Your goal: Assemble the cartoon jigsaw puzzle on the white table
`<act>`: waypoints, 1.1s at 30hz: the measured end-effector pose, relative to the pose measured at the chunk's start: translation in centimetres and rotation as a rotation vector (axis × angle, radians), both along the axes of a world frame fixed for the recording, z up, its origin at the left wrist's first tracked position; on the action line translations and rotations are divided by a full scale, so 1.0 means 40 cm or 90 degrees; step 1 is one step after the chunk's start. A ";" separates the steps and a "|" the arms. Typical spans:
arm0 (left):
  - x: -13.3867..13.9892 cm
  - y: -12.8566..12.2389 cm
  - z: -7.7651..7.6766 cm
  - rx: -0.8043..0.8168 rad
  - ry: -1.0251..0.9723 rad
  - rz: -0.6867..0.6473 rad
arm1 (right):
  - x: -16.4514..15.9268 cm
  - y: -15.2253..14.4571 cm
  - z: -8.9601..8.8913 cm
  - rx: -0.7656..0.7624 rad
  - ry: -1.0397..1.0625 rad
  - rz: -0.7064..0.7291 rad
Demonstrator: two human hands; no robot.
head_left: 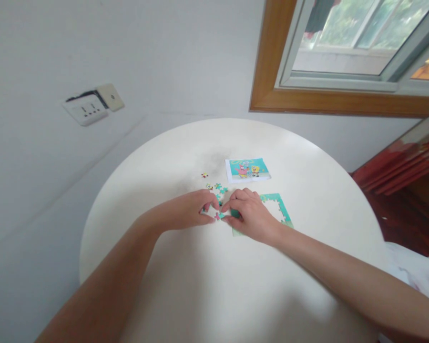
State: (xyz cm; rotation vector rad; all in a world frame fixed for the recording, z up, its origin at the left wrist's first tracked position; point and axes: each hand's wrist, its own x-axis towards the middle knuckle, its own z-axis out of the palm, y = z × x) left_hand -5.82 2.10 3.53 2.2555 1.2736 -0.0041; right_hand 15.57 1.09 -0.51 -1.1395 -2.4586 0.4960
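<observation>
Over the middle of the table, my left hand (195, 208) and my right hand (249, 213) meet almost fingertip to fingertip. A small pink and teal jigsaw puzzle piece (217, 216) sits between them; both hands have thumb and fingers curled around it in a pinch. Whether it is one piece or two joined ones is too small to tell. Just beyond the fingers lie several loose teal puzzle pieces (223, 190). Partly beneath my right hand rests a teal puzzle border (286, 212) with a white middle, its left side hidden.
A printed cartoon picture (248, 170) lies behind the border. One loose yellow and dark piece (205, 175) is farther back on the round white table (171, 295). The wall carries a socket (87, 110), and a wood-framed window (307, 101) is at the right.
</observation>
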 end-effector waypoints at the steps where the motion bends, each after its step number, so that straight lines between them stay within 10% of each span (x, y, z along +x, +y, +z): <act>1: 0.001 0.000 -0.001 0.001 -0.005 0.000 | 0.000 0.000 -0.002 0.000 0.009 -0.001; 33: 0.112 0.008 -0.071 0.169 -0.207 0.050 | 0.149 0.103 0.002 0.052 0.095 0.012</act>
